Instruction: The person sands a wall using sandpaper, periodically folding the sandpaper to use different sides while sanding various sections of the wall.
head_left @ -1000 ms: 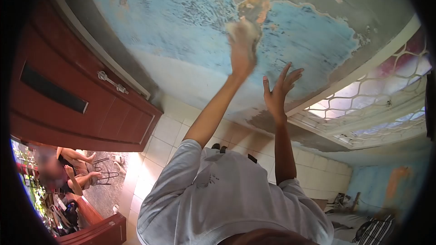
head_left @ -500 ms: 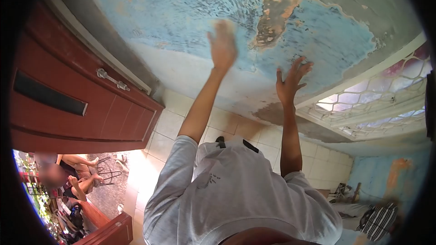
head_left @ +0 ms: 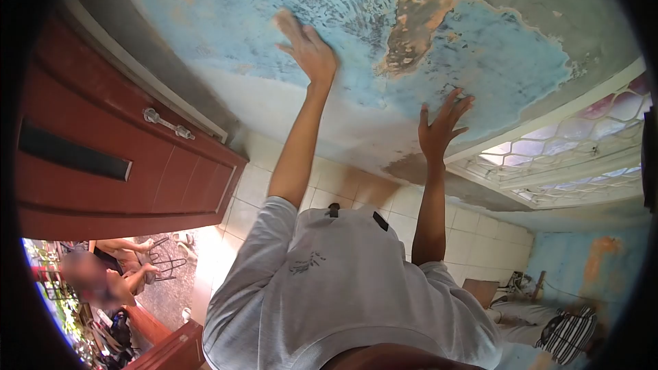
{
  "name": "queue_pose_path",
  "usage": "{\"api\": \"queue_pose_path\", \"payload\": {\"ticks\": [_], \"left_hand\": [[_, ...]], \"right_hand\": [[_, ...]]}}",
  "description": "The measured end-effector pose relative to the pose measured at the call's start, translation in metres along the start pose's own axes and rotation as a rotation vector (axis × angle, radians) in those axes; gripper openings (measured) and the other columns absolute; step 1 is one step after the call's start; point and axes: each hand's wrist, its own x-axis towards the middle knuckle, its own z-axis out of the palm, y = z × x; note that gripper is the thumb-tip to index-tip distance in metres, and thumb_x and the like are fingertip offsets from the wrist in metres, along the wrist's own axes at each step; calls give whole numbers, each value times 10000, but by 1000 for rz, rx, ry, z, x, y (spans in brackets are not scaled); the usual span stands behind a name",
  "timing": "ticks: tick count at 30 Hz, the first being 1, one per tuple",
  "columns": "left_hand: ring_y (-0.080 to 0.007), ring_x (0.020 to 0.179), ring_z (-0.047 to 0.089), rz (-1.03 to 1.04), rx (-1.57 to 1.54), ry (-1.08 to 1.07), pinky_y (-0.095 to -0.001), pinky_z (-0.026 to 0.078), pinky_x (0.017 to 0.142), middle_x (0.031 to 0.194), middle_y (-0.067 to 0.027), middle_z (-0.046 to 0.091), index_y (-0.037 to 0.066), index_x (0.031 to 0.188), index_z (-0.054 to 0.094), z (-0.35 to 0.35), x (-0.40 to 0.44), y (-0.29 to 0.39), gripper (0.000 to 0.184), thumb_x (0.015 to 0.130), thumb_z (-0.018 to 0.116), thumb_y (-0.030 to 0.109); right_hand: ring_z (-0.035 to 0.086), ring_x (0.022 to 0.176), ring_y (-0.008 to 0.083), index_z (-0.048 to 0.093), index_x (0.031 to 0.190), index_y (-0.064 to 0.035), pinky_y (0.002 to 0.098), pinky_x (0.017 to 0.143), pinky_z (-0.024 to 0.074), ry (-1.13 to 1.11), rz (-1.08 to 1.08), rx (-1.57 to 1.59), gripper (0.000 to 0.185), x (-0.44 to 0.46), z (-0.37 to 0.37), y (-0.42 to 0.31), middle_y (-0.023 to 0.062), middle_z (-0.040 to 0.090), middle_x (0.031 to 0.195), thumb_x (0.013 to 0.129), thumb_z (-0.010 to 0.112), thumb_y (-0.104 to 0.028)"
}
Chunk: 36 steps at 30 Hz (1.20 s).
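The wall before me has light blue paint with dark scuffed strokes and a peeled brown-grey patch. My left hand is against the blue paint, left of that patch. Its fingers press close together, the thumb stands apart, and the fingertips are blurred. A pale beige tint shows at the fingertips; whatever is under them I cannot make out. Below and right of the patch, my right hand rests on the wall with fingers spread, holding nothing.
A red-brown door with a handle stands at the left. Through the doorway a person sits outside near a metal-legged stool. To the right is a window with a white grille. A striped cloth lies at lower right, above tiled floor.
My left hand has swept left and slightly up across the blue paint. My right hand stays in nearly the same place. The person outside has shifted posture.
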Motion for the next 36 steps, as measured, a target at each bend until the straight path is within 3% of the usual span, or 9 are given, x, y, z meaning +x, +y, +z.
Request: {"api": "queue_pose_path", "payload": {"ticks": [3, 8, 15, 21, 23, 27, 29, 33, 36], "left_hand": [[-424, 1614, 97, -347, -305, 163, -705, 90, 1233, 1714, -286, 168, -56, 1627, 248, 17, -21, 28, 675, 1040, 482, 180], [-420, 1599, 162, 373, 248, -878, -710, 107, 1229, 1695, -275, 251, -75, 1612, 275, -6, -48, 5, 720, 993, 528, 192], [-419, 1597, 151, -441, -433, 219, -713, 39, 1231, 1707, -264, 229, -53, 1624, 257, 24, -36, 3, 642, 1092, 431, 261], [-418, 1607, 92, 181, 230, -1001, -628, -10, 1263, 1722, -287, 140, -78, 1637, 169, -35, -31, -21, 657, 1144, 360, 313], [-452, 1580, 177, -518, -400, 190, -692, 72, 1242, 1675, -329, 236, -96, 1594, 295, -11, -6, -34, 666, 1097, 462, 315], [-450, 1576, 190, -306, -429, 208, -700, 71, 1238, 1667, -324, 261, -104, 1575, 330, 8, -13, 11, 648, 1108, 434, 334], [-442, 1603, 85, 278, 298, -799, -649, -8, 1259, 1715, -285, 166, -111, 1610, 213, -20, -48, 42, 653, 1140, 337, 325], [-440, 1608, 15, 76, 229, -699, -601, -42, 1276, 1704, -328, 136, -115, 1602, 217, -1, -22, -11, 617, 1117, 386, 229], [-478, 1600, 22, -558, -508, 232, -663, -25, 1255, 1694, -347, 153, -124, 1595, 231, 1, 7, -15, 656, 1054, 466, 162]], "right_hand": [[-11, 1597, 514, 73, 1707, -157, 868, 1089, 126, 60, -12, 24, 923, -2, 5, -7, 274, -46, 1740, 998, 605, -414], [-7, 1595, 518, 78, 1707, -157, 861, 1093, 145, 82, 7, 38, 923, -4, 6, -12, 273, -45, 1741, 990, 613, -383], [-31, 1586, 537, 58, 1700, -99, 837, 1107, 180, 114, 38, 97, 933, -4, 7, -32, 317, -56, 1723, 988, 624, -312], [-34, 1580, 551, 40, 1696, -83, 797, 1136, 197, 160, -38, 135, 934, -3, 6, -43, 337, -68, 1712, 991, 625, -262], [-32, 1579, 553, 38, 1696, -85, 798, 1136, 195, 123, -33, 137, 943, -6, 10, -39, 339, -69, 1711, 985, 633, -254], [-24, 1579, 556, 40, 1696, -82, 800, 1137, 184, 60, 3, 184, 969, -9, 13, -42, 340, -59, 1711, 963, 657, -233], [-23, 1579, 557, 41, 1695, -78, 802, 1136, 181, 82, -2, 180, 976, -9, 19, -42, 340, -60, 1711, 957, 661, -234], [-17, 1577, 562, 49, 1691, -62, 809, 1132, 173, 78, -17, 99, 976, -9, 22, -33, 347, -59, 1708, 954, 660, -250], [-11, 1579, 556, 52, 1692, -65, 812, 1130, 170, 41, -71, 56, 966, -11, 18, -24, 342, -55, 1710, 959, 649, -264]]}}
